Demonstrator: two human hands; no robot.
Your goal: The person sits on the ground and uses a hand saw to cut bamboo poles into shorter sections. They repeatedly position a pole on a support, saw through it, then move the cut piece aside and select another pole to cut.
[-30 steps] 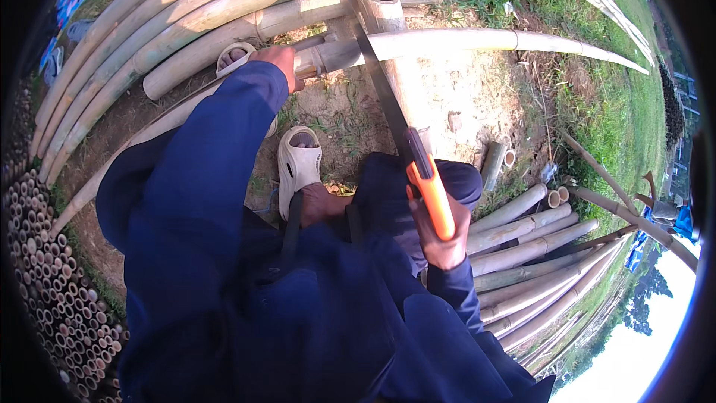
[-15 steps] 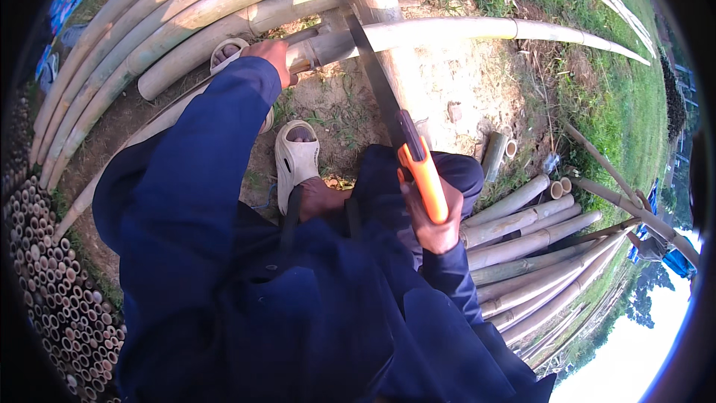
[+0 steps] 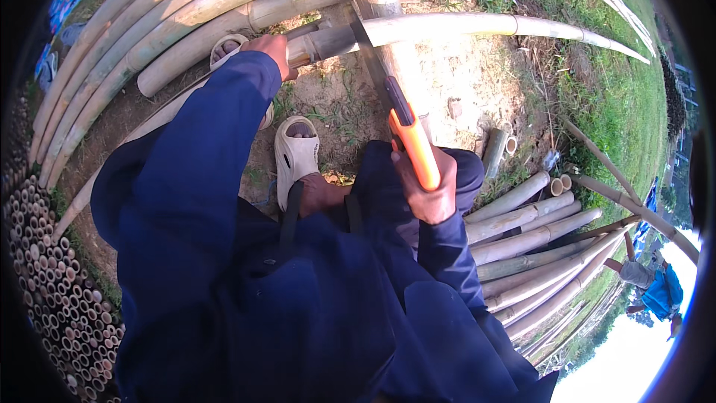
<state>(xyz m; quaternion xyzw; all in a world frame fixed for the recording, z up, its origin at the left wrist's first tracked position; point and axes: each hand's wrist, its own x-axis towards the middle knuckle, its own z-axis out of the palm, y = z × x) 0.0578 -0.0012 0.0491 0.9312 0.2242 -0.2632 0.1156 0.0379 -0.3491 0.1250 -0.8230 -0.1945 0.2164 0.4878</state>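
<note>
My right hand [image 3: 431, 190] is closed around the orange handle of a handsaw [image 3: 413, 143]. The dark saw blade slants up and away to the left and lies across a long bamboo pole [image 3: 447, 25], close to the pole's near left end. My left hand [image 3: 270, 52] is wrapped around that end, to the left of the blade; part of its fingers is hidden. Beneath the blade, a thick notched bamboo post [image 3: 380, 0] lies under the pole. How deep the blade sits in the bamboo I cannot tell.
Thick bamboo poles [image 3: 201, 19] lie at the upper left. More bamboo poles [image 3: 522, 235] are piled at right, near a short cut piece [image 3: 495, 152]. Stacked bamboo ends [image 3: 60, 291] fill the lower left. Another person in blue [image 3: 662, 292] is at the far right.
My right hand has pushed the saw forward and slightly left, so the blade reaches further past the pole. My left hand stays on the pole. At far right the other person has come more into view.
</note>
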